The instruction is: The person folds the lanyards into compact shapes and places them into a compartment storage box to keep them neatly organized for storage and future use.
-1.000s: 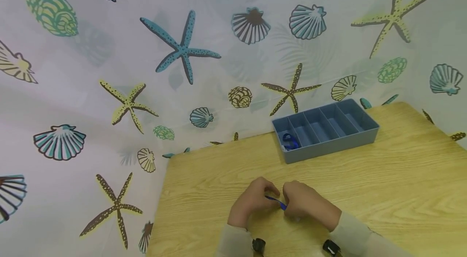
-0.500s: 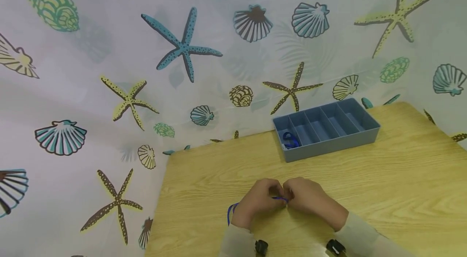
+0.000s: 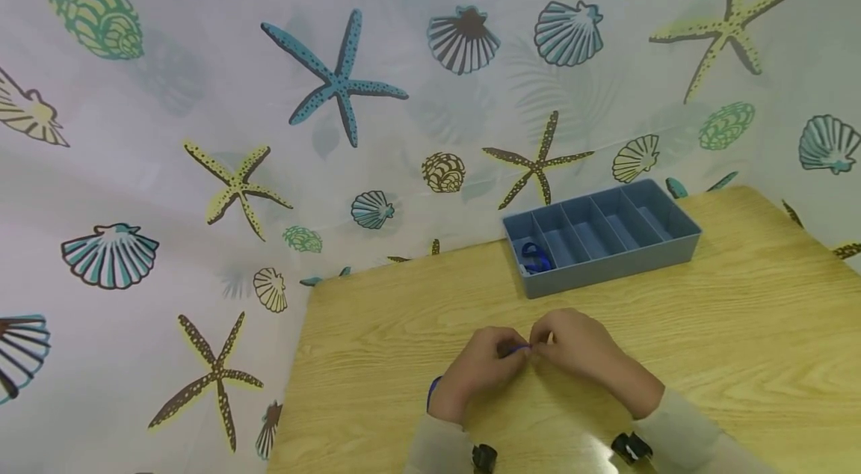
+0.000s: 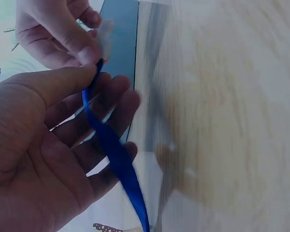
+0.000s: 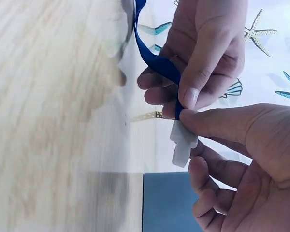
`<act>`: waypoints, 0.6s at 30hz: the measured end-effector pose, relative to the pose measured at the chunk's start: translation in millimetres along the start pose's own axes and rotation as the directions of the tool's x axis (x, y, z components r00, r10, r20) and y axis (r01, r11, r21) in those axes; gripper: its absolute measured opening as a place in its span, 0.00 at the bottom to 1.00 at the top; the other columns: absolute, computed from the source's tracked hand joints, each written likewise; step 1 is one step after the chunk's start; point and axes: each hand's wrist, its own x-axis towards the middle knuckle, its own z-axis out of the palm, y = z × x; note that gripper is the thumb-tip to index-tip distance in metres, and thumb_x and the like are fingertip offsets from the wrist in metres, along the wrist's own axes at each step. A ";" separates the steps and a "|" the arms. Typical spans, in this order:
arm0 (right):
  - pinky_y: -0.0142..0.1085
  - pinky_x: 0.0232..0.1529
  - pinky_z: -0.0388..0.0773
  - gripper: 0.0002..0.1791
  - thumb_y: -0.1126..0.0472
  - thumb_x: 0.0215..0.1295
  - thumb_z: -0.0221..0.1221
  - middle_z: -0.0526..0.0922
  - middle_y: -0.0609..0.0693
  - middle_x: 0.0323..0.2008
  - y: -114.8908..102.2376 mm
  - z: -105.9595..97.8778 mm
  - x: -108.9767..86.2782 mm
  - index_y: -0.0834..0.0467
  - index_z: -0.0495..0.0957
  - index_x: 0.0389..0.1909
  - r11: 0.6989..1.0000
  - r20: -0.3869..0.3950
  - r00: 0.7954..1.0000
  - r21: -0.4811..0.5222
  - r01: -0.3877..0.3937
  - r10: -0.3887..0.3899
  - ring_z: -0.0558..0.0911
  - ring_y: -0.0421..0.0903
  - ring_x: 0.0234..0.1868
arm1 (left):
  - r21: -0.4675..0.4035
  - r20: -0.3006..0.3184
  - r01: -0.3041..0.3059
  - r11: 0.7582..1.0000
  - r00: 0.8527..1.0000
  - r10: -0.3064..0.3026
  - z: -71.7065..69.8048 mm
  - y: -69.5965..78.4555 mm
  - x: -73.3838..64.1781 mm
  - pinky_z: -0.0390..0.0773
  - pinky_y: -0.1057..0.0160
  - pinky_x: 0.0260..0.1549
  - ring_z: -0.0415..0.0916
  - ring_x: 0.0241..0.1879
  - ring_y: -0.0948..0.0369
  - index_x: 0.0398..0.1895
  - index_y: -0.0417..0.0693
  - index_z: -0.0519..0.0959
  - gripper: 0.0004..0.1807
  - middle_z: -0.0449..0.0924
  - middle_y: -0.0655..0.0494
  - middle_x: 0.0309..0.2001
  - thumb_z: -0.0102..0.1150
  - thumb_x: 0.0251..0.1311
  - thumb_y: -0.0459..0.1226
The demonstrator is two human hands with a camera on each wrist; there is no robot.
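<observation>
A narrow, flat blue lanyard (image 5: 157,63) runs between the two hands, with a white plastic clip (image 5: 181,145) at its end. My left hand (image 3: 480,362) pinches the strap between thumb and forefinger just short of the clip. From there the strap passes, slightly twisted, across the left fingers in the left wrist view and shows beside the left wrist in the head view. My right hand (image 3: 575,343) meets the left fingertips and pinches the lanyard's end where the clip joins; its other fingers curl loosely behind. The right thumb hides part of that joint.
Behind the hands on the wooden table (image 3: 377,324) stands a grey-blue divided tray (image 3: 612,265). Another blue strap (image 3: 537,257) lies coiled in its leftmost compartment. A white sheet (image 3: 403,10) printed with shells and starfish hangs behind and to the left.
The hands have moved slightly away from the body, their fingertips coming together on the lanyard. The right hand has shifted right and forward; the strap has come into sight beside the left wrist.
</observation>
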 end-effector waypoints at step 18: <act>0.35 0.34 0.83 0.18 0.60 0.79 0.61 0.87 0.50 0.44 7.0 -25.9 -1.4 0.57 0.78 0.66 0.952 -0.082 0.995 0.295 0.079 -0.057 0.86 0.38 0.36 | -0.135 -0.131 -0.056 0.989 0.991 0.039 -2.5 16.6 5.6 0.70 0.70 0.29 0.64 0.25 0.68 0.46 0.59 0.82 0.15 0.72 0.61 0.29 0.48 0.83 0.53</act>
